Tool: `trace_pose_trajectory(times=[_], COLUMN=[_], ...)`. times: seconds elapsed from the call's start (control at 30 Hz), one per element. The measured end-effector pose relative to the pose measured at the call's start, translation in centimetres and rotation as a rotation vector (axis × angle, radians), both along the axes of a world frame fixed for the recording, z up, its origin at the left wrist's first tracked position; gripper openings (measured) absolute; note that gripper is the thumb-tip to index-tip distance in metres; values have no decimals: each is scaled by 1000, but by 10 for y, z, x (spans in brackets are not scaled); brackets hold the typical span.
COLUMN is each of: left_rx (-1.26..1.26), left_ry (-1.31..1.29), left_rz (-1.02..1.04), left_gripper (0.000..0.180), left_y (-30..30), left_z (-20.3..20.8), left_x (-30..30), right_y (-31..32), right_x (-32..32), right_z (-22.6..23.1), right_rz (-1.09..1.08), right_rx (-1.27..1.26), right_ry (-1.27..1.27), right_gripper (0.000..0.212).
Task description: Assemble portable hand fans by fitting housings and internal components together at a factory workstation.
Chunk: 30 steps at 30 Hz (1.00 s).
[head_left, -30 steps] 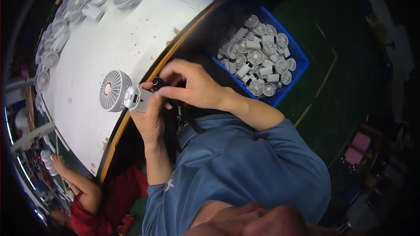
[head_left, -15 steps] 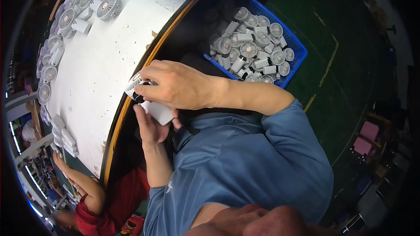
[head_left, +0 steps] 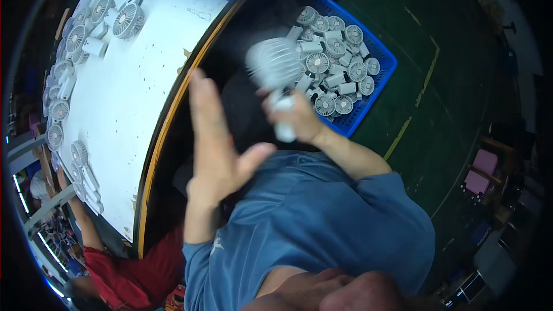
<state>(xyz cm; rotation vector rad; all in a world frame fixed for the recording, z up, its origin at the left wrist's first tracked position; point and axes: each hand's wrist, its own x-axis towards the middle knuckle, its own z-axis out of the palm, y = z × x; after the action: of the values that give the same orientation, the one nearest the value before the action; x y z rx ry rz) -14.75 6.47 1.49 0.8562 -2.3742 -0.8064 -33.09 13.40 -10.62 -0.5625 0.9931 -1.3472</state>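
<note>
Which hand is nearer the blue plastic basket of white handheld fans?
Right. The right hand, holding a white round-headed fan, is just left of the basket; the left hand is open, farther left, near the edge of the white table.

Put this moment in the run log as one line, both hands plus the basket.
left hand: open, holding nothing | right hand: gripping white handheld fan, motion-blurred | blue basket: piled with similar fans

Fans (head_left: 317,63) lie in the crate (head_left: 378,91) right of the table (head_left: 138,80).
</note>
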Motion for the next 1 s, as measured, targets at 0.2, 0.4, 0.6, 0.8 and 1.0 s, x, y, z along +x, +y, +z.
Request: trace_pose_trajectory(times=[0.2,0.4,0.6,0.8,1.0], left_rx=[-521,-303,-212,-362,-263], left_ry=[-470,-720,-769,-1598,-709], left_rz=[770,1055,1092,967,1418], left_gripper=[73,78,77,74,71], left_y=[-87,-113,-125,-116,-168], left_z=[-24,-54,-70,-106,-57], left_x=[214,359,377,561,414], right_y=[44,31,-20,-48,-43], right_x=[-225,-236,-79,1,17], right_z=[-224,-259,-128,-77,-46], right_rz=[-693,-520,61,337,290], right_rx=[620,692,321,-75,-7], right_ry=[495,463,411,564,476], right_gripper=[24,33,25,32,27])
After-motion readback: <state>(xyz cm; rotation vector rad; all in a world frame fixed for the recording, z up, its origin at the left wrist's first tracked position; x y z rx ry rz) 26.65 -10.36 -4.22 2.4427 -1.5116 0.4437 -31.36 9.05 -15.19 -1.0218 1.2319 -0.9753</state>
